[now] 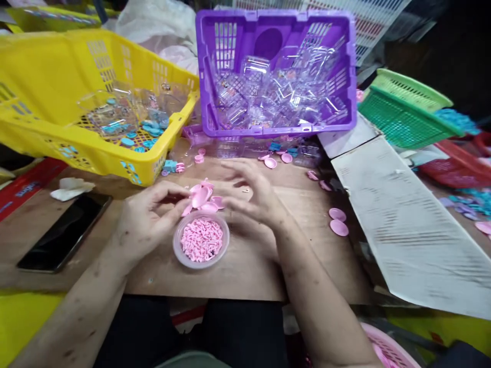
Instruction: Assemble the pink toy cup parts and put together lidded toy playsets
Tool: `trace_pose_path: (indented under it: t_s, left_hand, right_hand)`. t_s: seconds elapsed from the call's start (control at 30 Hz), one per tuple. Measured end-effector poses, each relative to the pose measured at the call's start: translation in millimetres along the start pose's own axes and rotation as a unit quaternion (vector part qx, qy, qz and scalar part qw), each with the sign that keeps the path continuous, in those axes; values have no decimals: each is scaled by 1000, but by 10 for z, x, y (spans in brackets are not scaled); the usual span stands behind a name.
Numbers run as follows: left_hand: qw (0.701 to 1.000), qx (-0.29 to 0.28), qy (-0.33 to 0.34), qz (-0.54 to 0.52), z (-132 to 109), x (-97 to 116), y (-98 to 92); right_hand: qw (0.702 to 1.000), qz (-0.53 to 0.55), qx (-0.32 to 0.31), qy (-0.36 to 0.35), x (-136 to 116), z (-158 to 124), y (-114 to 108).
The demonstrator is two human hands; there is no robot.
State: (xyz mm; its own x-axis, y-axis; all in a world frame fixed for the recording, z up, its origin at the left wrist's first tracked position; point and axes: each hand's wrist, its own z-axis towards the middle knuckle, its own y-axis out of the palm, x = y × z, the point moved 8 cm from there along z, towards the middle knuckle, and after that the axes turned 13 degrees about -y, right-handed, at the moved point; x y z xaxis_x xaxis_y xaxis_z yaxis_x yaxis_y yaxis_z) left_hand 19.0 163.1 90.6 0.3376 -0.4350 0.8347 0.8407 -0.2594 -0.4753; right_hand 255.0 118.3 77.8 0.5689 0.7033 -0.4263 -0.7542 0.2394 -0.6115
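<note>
My left hand [148, 217] is curled, its thumb and fingers pinched on a pink plastic disc [200, 197] at the edge of a small heap of the same discs [213, 203]. My right hand [253, 197] hovers just right of that heap, fingers spread and blurred by motion, with nothing visibly in it. Just in front of both hands stands a small clear bowl [178, 251] filled with tiny pink pieces [202, 238], on the brown table [245, 276].
A yellow basket [46, 82] with blue and clear parts stands back left, a purple basket [347, 66] of clear plastic cases at the back centre. A black phone [65, 232] lies left. Loose pink discs [338, 221], a white board [406, 225] and a green basket [402, 110] sit right.
</note>
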Motion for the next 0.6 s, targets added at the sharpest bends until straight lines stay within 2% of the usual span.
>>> trace_pose_path:
  t_s: [0.07,0.13,0.2,0.27,0.37,0.43,0.5,0.6]
  left_hand:
    - [997,18,19,78,69,10,-50]
    - [988,14,41,150,142,14,-44]
    - [979,0,64,193,213,-16,13]
    - [974,-20,80,212,270,-77,101]
    - [972,-33,99,210,273,-97,160]
    - [973,-20,112,201,196,-16,93]
    - [973,-24,116,196,67,93,7]
    - [967,-91,109,211,-149,192,16]
  right_hand:
    - [985,-148,18,86,445,-226,-279]
    - [944,-268,35,190,880,-483,-558]
    - [912,-315,24,263,1221,-653,-711]
    - [904,-317,-9,287,1435,-675,-743]
    - [905,-304,-49,292,1545,-579,-734]
    - [903,-301,-57,303,1515,-546,-755]
    - [899,-300,-59,312,1416,-566,-784]
    - [919,-278,-39,278,1131,-592,-795]
